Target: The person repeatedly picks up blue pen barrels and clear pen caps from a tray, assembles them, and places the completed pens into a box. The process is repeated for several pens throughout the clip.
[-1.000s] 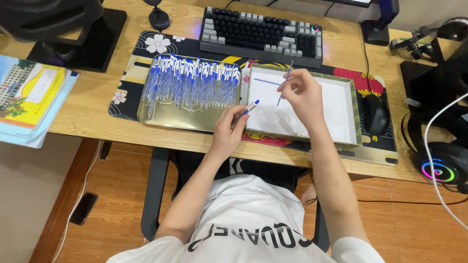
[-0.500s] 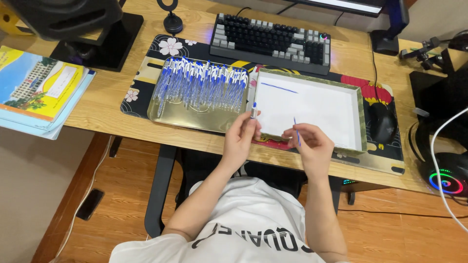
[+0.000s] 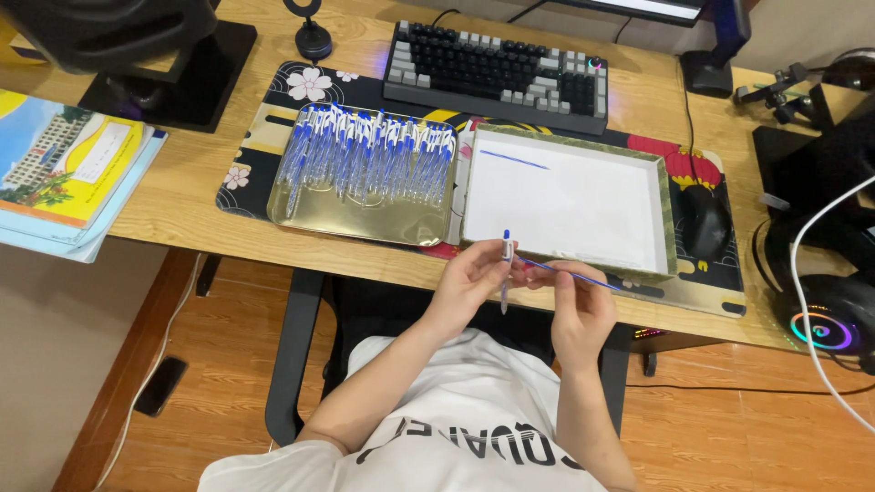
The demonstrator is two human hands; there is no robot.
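Your left hand (image 3: 469,282) pinched a pen (image 3: 505,271) upright just in front of the desk (image 3: 200,196) edge, blue cap end up, fingers closed round its lower barrel. Your right hand (image 3: 583,305) gripped a thin blue refill (image 3: 570,273) near its rear end, the rod slanting up and left so that its front tip met the pen between your two hands. Whether the tip had entered the barrel could not be told.

Both pieces looked very light. The pen body seemed stiff, smooth plastic, likely a little slippery, so a firm pinch at mid-barrel suited it. The refill looked slender and springy; it would probably bow or kink if you pushed from far back, so a hold closer to the working end would have steadied it, with the ink tip kept off your fingers.

Beyond your hands, a gold tray (image 3: 365,223) held a crowded row of blue-and-white pens (image 3: 369,155). Just right of it, touching or nearly so, a white-lined box (image 3: 565,200) held a single blue refill (image 3: 513,159) near its far left corner. A keyboard (image 3: 497,68) sat behind them, a mouse (image 3: 704,219) right of the box, and books (image 3: 64,173) at the desk's left end.
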